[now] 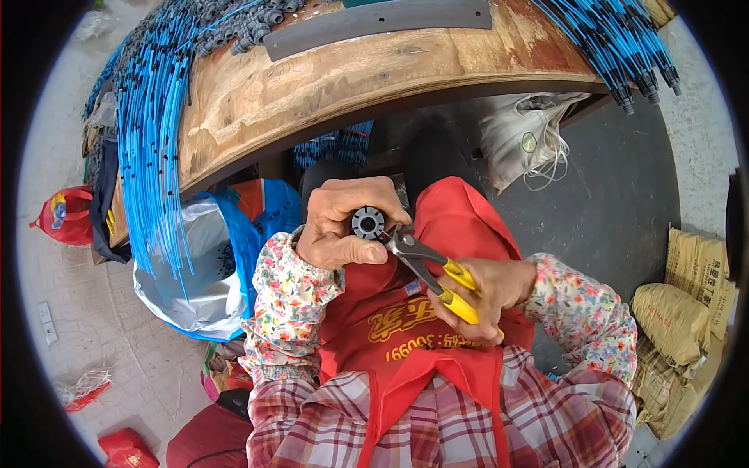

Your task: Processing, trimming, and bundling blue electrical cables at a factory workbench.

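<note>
Red bag [76,228], tan sacks [668,323]

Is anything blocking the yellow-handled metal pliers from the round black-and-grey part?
Nothing visible blocks them: the pliers, in the right hand, have their jaws right beside the round part in the left hand. Whether they touch is unclear.

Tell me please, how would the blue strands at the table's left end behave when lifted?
The blue strands would probably flex, since they droop off the table. They may splay apart, as their lower ends hang separately.
</note>
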A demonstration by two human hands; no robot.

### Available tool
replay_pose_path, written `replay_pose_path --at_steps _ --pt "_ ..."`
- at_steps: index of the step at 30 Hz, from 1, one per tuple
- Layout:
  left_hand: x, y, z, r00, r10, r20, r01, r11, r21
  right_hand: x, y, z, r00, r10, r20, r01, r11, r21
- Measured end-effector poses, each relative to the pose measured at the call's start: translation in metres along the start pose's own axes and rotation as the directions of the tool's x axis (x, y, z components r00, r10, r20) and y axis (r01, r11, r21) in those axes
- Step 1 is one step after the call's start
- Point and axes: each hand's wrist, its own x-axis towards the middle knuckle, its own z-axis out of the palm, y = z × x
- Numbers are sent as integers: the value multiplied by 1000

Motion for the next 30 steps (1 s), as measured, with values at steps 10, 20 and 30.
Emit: replay_pose_path --at_steps 10,20,30 --pt "3 4 -4 994 75 -77 -65 990 128 5 8 -6 923 -298 -243 263 950 -167" --pt "-1 4 -13 993 84 -78 -71 985 158 4 -13 4 940 -200 -275 -8 796 -605" --pt "1 5 -12 999 8 -35 -6 998 68 17 7 -5 954 31 299 -149 913 380"
